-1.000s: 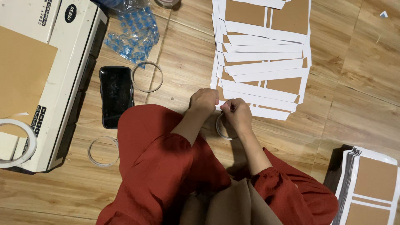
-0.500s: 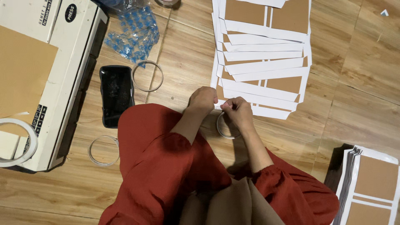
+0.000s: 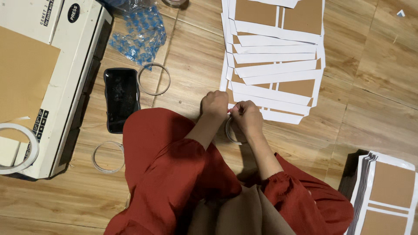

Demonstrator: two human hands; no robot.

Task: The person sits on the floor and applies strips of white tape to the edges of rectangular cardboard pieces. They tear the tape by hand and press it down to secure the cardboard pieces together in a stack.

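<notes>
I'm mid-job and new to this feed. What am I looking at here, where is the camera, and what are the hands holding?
The view comes from a camera on the person's head, looking down at a wooden floor. The left hand and right hand meet at the near edge of a fanned stack of brown-and-white envelopes, over a tape roll. What they pinch is too small to tell. Further left lie a black phone, two empty tape rings and a white machine.
</notes>
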